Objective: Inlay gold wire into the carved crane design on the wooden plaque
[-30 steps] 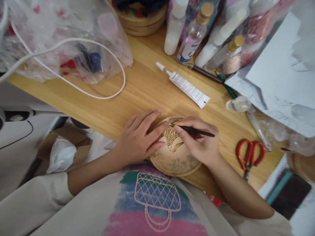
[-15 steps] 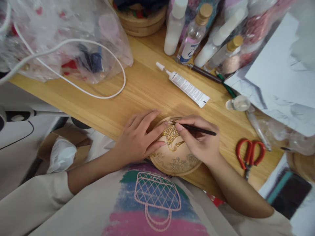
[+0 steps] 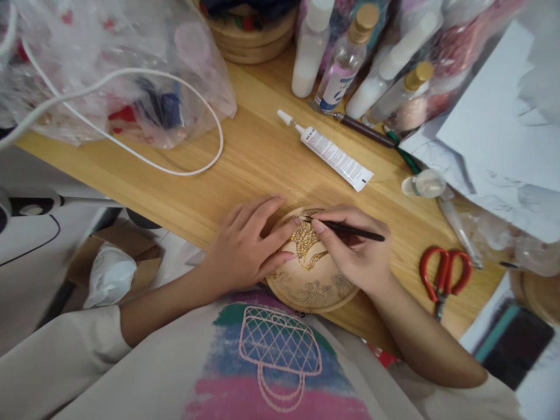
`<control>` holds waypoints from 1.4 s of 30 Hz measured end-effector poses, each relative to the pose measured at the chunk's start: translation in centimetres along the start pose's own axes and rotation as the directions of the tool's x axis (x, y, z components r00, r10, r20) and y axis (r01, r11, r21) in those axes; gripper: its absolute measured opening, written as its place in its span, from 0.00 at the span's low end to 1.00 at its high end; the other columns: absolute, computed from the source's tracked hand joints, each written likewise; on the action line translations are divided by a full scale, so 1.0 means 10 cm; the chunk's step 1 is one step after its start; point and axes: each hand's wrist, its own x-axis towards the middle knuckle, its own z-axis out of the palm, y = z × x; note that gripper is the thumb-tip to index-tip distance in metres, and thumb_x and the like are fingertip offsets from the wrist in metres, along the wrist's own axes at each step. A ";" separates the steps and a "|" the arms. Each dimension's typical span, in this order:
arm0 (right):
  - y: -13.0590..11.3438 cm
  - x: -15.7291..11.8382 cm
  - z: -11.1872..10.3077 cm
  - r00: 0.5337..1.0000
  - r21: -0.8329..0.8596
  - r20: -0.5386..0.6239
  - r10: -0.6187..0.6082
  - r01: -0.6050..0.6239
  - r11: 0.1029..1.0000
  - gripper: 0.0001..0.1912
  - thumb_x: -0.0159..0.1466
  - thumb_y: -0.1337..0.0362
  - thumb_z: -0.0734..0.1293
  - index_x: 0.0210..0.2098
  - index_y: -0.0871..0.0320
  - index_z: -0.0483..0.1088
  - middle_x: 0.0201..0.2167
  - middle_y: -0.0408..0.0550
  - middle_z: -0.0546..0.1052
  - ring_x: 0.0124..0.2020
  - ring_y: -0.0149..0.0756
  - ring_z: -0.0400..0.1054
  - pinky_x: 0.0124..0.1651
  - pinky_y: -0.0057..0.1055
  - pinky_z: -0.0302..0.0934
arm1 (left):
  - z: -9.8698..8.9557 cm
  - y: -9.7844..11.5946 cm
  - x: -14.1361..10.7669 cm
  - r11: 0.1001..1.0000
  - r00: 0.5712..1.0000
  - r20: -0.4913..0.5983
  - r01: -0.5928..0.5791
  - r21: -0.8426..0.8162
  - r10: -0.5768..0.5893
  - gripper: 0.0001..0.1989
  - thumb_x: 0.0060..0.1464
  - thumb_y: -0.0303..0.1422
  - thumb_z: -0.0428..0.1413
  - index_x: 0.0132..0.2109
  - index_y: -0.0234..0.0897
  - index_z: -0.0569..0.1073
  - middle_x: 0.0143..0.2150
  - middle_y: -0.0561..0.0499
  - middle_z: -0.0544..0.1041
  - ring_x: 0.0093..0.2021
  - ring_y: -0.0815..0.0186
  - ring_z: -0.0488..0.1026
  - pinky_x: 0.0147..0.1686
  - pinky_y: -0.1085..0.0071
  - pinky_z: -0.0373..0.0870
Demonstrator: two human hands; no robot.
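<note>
A round wooden disc (image 3: 312,277) rests at the table's front edge, against my shirt. Gold wire work (image 3: 307,240) fills its upper middle, and drawn wave lines run along its lower part. My left hand (image 3: 245,245) lies with fingers spread, index finger and thumb on the disc's left side, the others over the table. In my right hand (image 3: 361,245) is a slim black tool (image 3: 350,228), which looks like tweezers, pinched between thumb and fingers. Its tip meets the top of the gold work, close to my left index fingertip. Part of the disc is hidden under both hands.
A white glue tube (image 3: 336,157) lies beyond the disc. Red-handled scissors (image 3: 444,277) are at the right. Several bottles (image 3: 336,79) stand at the back, near a dark-handled tool (image 3: 367,131) and papers (image 3: 494,128). A plastic bag (image 3: 175,58) and white cable (image 3: 221,137) occupy the left.
</note>
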 end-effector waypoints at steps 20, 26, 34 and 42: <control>-0.01 0.00 -0.01 0.998 -0.020 0.042 -0.048 0.049 0.999 0.05 0.61 0.72 0.70 0.35 0.57 0.76 0.34 0.42 0.82 0.34 0.27 0.76 0.35 0.22 0.69 | 0.01 0.00 -0.02 1.000 0.998 -0.061 0.026 -0.009 -0.026 0.27 0.66 0.47 0.41 0.61 0.34 0.66 0.61 0.34 0.64 0.60 0.48 0.64 0.56 0.51 0.65; 0.00 -0.01 -0.02 0.997 -0.018 0.055 -0.053 0.054 0.998 0.06 0.61 0.72 0.70 0.36 0.56 0.76 0.34 0.42 0.82 0.33 0.28 0.76 0.34 0.23 0.70 | 0.01 0.01 -0.02 0.999 0.998 -0.057 0.023 -0.024 -0.025 0.27 0.66 0.46 0.43 0.61 0.32 0.66 0.60 0.32 0.63 0.60 0.46 0.64 0.56 0.50 0.65; 0.01 0.00 -0.03 0.994 -0.016 0.081 -0.072 0.073 0.997 0.06 0.61 0.72 0.70 0.37 0.56 0.76 0.36 0.42 0.82 0.36 0.28 0.76 0.37 0.23 0.71 | 0.01 0.00 -0.02 1.000 0.999 -0.048 0.007 -0.025 -0.008 0.26 0.66 0.45 0.44 0.59 0.31 0.68 0.60 0.30 0.63 0.59 0.44 0.64 0.54 0.49 0.66; -0.01 -0.02 -0.02 0.999 -0.020 0.030 -0.028 0.029 0.999 0.04 0.60 0.71 0.70 0.34 0.56 0.75 0.30 0.42 0.80 0.30 0.27 0.74 0.32 0.24 0.68 | 0.00 0.01 -0.01 0.999 0.999 -0.029 0.019 -0.028 -0.020 0.27 0.66 0.46 0.42 0.62 0.34 0.65 0.62 0.33 0.62 0.62 0.47 0.63 0.56 0.50 0.64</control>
